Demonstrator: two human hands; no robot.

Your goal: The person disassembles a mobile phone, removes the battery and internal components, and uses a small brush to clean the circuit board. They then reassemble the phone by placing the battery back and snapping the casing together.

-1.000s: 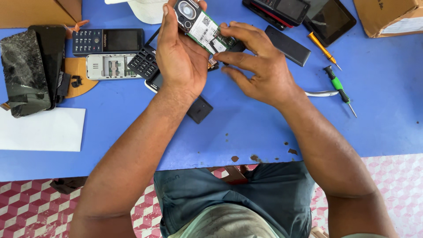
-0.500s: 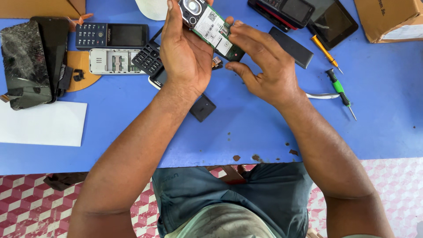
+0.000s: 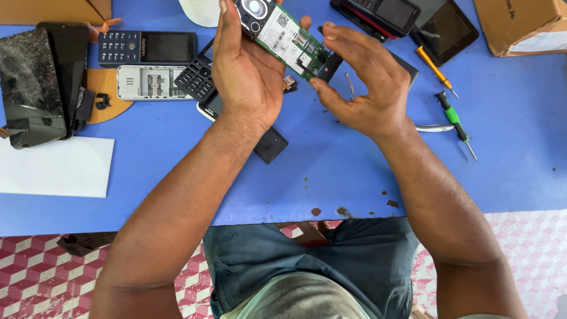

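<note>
Green circuit board (image 3: 289,44) lies across left hand's (image 3: 245,71) fingers (image 3: 223,23).

L hand (image 3: 245,74) gripping green circuit board (image 3: 289,41), R hand (image 3: 360,82) at its end, blue table (image 3: 331,171)

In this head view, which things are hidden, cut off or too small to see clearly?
- Circuit board: its left edge is hidden behind the left hand.
- Right hand: whether its fingertips touch the board cannot be told.
- Keypad: partly covered by the left hand.
- White object: cut off by the top edge.
- Cardboard box: cut off by the top and right edges.
- Board components: too small to identify.
</note>
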